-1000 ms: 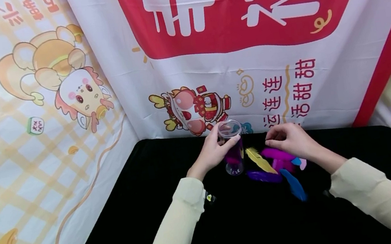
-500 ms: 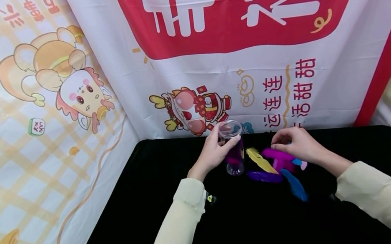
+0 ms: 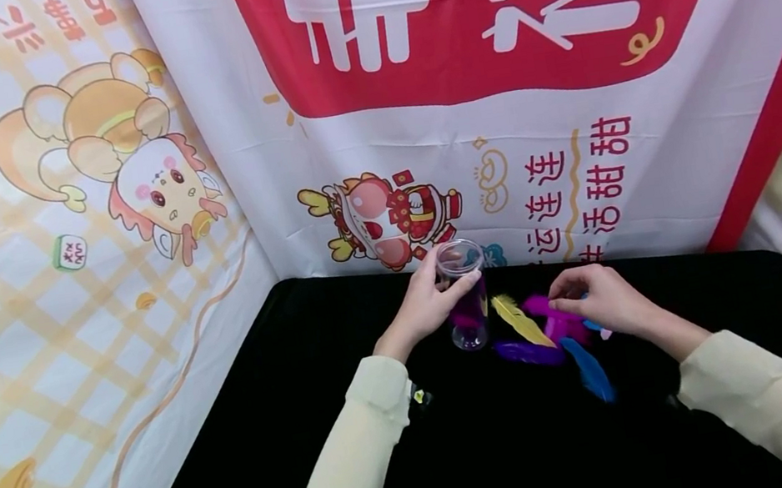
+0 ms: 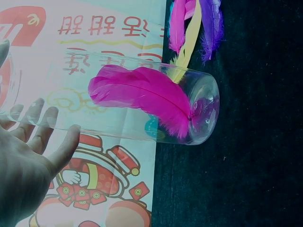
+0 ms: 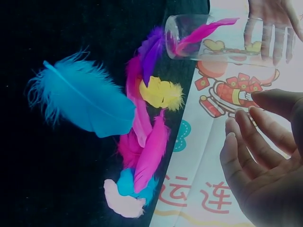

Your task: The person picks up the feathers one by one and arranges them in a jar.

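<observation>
My left hand [image 3: 430,299] grips a clear plastic jar [image 3: 470,335] upright by its upper part, fingers behind and thumb in front. Inside the jar, a magenta feather [image 4: 142,92] leans against the wall, clearest in the left wrist view. My right hand [image 3: 602,298] hovers over a loose heap of feathers right of the jar. Its fingers are loosely bent, with nothing between them in the right wrist view. In the heap are a yellow feather [image 3: 520,322], a purple feather [image 3: 529,352], magenta feathers [image 5: 150,153], a large blue feather [image 5: 85,97] and a pale pink feather [image 5: 124,199].
A black cloth [image 3: 498,456] covers the table. Close behind the jar hangs a white printed backdrop [image 3: 376,141] with red writing and cartoon figures. A checked cloth [image 3: 69,326] forms the left side.
My right hand has shifted a little to the right and down over the feathers. The left hand and the jar stay in place.
</observation>
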The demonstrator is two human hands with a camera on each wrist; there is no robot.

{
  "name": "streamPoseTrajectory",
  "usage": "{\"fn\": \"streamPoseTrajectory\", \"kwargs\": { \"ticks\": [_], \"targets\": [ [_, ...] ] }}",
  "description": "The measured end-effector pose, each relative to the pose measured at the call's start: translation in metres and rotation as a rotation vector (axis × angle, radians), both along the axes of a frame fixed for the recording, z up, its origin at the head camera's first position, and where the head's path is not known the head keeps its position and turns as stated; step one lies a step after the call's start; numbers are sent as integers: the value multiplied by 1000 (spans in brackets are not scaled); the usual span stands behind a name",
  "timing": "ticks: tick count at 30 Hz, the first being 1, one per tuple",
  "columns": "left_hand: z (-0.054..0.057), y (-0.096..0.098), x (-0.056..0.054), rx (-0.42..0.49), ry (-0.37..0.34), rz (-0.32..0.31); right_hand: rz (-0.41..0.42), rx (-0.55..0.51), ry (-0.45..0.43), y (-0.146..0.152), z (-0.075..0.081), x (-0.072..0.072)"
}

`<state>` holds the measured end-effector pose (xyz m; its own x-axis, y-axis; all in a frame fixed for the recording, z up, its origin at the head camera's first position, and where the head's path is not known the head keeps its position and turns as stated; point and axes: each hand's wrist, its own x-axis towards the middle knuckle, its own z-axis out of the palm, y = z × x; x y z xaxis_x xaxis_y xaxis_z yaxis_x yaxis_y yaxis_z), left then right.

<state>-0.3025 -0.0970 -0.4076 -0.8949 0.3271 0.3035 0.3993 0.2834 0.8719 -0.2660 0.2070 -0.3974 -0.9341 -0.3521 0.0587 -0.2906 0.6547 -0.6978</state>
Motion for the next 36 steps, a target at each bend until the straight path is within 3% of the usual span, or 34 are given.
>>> {"fn": "streamPoseTrajectory", "kwargs": {
  "ticks": [16, 29, 36],
  "targets": [
    [0, 0, 0, -8, 8, -4, 47, 16, -34, 10, -16, 2],
    [-2, 0, 1, -9, 1, -3, 99, 100, -53, 13, -34, 3],
    [0, 0, -1, -15, 7, -8, 99, 127, -4, 14, -37, 7]
  ]
}}
